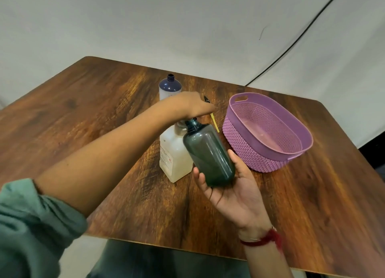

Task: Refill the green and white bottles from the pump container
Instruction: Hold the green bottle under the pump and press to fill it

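Observation:
My right hand (233, 192) grips the base of a dark green see-through bottle (208, 154), tilted with its open neck up against the pump container's top. The pump container (174, 154) is a cream-white square jug standing mid-table. My left hand (191, 105) rests on top of its pump head, which is hidden beneath it. Whether its fingers curl round the head does not show. Behind it stands a white bottle with a dark blue shoulder (169, 88), uncapped.
A purple woven-pattern plastic basket (268, 159) sits to the right of the bottles with nothing in it. A thin yellow tube (214, 122) and a small black piece (206, 99) lie behind my left hand. The wooden table (104, 111) ends near my body. A black cable runs down the wall.

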